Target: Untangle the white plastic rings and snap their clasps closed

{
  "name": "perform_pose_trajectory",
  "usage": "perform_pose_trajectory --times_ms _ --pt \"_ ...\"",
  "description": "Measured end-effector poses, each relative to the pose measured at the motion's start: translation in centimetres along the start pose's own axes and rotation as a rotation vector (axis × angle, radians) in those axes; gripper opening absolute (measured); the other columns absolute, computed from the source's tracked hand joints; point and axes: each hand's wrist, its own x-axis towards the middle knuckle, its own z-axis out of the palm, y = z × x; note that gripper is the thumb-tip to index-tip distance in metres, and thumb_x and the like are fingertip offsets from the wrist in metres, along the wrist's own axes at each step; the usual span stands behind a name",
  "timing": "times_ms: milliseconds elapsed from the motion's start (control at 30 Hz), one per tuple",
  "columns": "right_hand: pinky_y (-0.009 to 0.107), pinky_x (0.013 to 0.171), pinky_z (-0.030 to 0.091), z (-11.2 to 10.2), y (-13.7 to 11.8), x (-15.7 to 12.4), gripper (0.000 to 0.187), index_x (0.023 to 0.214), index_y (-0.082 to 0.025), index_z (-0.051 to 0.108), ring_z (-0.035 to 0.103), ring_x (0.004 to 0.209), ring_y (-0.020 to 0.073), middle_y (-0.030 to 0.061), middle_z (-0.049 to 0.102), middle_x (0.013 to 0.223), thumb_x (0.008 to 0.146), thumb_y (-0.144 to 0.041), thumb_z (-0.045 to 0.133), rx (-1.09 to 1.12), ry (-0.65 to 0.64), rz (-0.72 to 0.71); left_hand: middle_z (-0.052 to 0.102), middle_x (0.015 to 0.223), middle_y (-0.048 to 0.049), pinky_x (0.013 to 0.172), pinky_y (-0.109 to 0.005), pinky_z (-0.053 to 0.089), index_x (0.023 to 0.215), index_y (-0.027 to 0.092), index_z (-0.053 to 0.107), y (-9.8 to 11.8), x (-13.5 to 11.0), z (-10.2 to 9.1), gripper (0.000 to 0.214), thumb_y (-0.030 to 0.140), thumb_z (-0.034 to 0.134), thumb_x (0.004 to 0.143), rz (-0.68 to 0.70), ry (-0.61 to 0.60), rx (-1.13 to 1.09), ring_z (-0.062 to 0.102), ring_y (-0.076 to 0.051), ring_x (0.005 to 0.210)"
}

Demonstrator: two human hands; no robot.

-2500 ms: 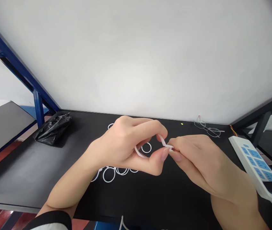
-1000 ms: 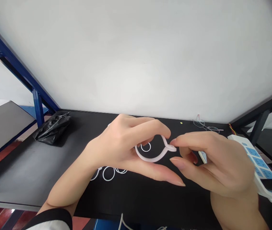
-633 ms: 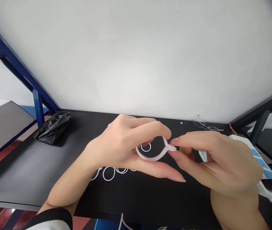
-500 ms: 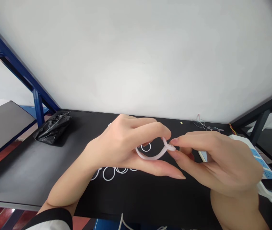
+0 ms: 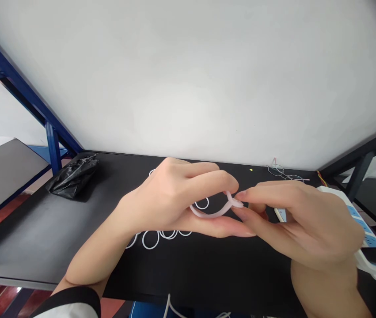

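A translucent whitish flexible band (image 5: 211, 213) is bent into a loop above the tabletop, its ends crossing at the right. My left hand (image 5: 177, 194) curls around the loop, fingers over the top and thumb stretched along the underside. With thumb and index finger my right hand (image 5: 294, 216) pinches the crossed end of the band. Below and behind the hands, several thin white rings (image 5: 150, 240) lie on the black table (image 5: 207, 265); one more ring (image 5: 202, 203) shows through the loop. Part of the band is hidden by my left fingers.
A crumpled black plastic bag (image 5: 75, 176) lies at the back left. Eyeglasses (image 5: 285, 173) rest near the wall, with a white and blue power strip (image 5: 356, 212) at the right. A blue metal frame (image 5: 53, 148) stands at the left, and a white cable (image 5: 168, 304) hangs at the front edge.
My left thumb has moved up slightly toward the fingers, and the loop looks flatter. My right hand keeps its pinch almost in place.
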Motion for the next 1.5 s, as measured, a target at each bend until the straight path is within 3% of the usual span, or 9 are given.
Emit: perform_pose_trajectory --times_ms 133,233,300,433,600,767,1000,1300,1500 --pt "0.021 0.042 0.037 0.6 0.6 -0.1 0.01 0.089 -0.025 0.059 0.044 0.039 0.0079 -0.008 0.052 0.049 0.095 -0.027 0.051 0.018 0.069 -0.005 0.052 0.059 0.003 0.047 -0.023 0.036 0.084 0.02 0.057 -0.4 0.0 -0.4 0.051 0.07 0.053 0.081 -0.078 -0.012 0.083 0.045 -0.009 0.048" --pt "0.021 0.046 0.038 2.0 2.3 0.1 0.004 0.093 -0.024 0.058 0.046 0.044 0.0081 -0.0075 0.054 0.053 0.094 -0.027 0.055 0.066 0.119 0.027 0.063 0.078 -0.0059 0.06 -0.031 0.048 0.098 0.019 0.06 -1.3 -0.1 -1.2 0.069 0.082 0.043 0.075 -0.157 0.057 0.176 0.058 -0.017 0.07" --pt "0.021 0.05 0.038 3.5 3.8 0.5 0.007 0.094 -0.021 0.056 0.044 0.046 0.0078 -0.008 0.05 0.053 0.094 -0.028 0.054 0.133 0.091 0.076 0.065 0.088 -0.008 0.069 -0.035 0.051 0.103 0.02 0.06 -1.9 -0.2 -1.8 0.065 0.078 0.04 0.081 -0.191 0.125 0.245 0.06 -0.021 0.083" --pt "0.02 0.053 0.032 8.0 5.6 1.5 0.012 0.094 -0.02 0.055 0.04 0.048 0.0071 -0.0091 0.044 0.054 0.095 -0.03 0.05 0.251 -0.182 0.182 0.063 0.084 -0.0057 0.067 -0.033 0.051 0.099 0.022 0.06 -2.5 -0.4 -2.2 0.045 0.063 0.043 0.091 -0.188 0.238 0.297 0.06 -0.02 0.083" --pt "0.022 0.057 0.026 13.8 4.6 1.7 0.01 0.094 -0.019 0.056 0.046 0.053 0.0088 -0.0052 0.054 0.061 0.095 -0.026 0.049 0.225 -0.445 0.244 0.063 0.078 -0.0032 0.066 -0.033 0.049 0.092 0.024 0.059 -2.4 -0.3 -1.7 0.036 0.058 0.046 0.092 -0.169 0.213 0.317 0.059 -0.019 0.078" --pt "0.024 0.056 0.024 17.2 3.9 1.1 0.019 0.097 -0.019 0.057 0.047 0.053 0.0109 -0.0037 0.055 0.06 0.097 -0.032 0.043 0.17 -0.27 0.444 0.061 0.077 -0.0026 0.067 -0.032 0.048 0.091 0.025 0.057 -2.4 -0.2 -1.5 0.037 0.059 0.043 0.093 -0.18 0.193 0.33 0.06 -0.018 0.078" --pt "0.025 0.056 0.028 15.9 5.5 1.8 0.028 0.106 -0.019 0.058 0.053 0.062 0.0138 -0.0007 0.061 0.068 0.093 -0.042 0.048 0.182 -0.282 0.558 0.062 0.075 -0.0023 0.064 -0.032 0.048 0.091 0.023 0.058 -2.1 -0.2 -1.6 0.036 0.058 0.048 0.091 -0.157 0.187 0.306 0.059 -0.018 0.075" --pt "0.026 0.058 0.036 12.2 10.1 1.6 0.011 0.086 -0.017 0.063 0.059 0.067 0.0152 0.0059 0.068 0.081 0.084 -0.025 0.056 -0.018 -0.776 0.695 0.062 0.073 -0.0015 0.059 -0.03 0.046 0.09 0.022 0.059 -2.1 -0.3 -1.5 0.026 0.048 0.055 0.09 -0.174 0.155 0.309 0.059 -0.016 0.07" --pt "0.025 0.056 0.033 12.4 9.4 1.5 0.011 0.085 -0.018 0.062 0.057 0.065 0.0136 0.0037 0.066 0.08 0.075 -0.014 0.06 -0.015 -0.801 0.521 0.062 0.07 -0.0009 0.062 -0.029 0.049 0.09 0.018 0.06 -1.9 -0.3 -1.5 0.025 0.042 0.052 0.092 -0.203 0.125 0.294 0.059 -0.015 0.068"
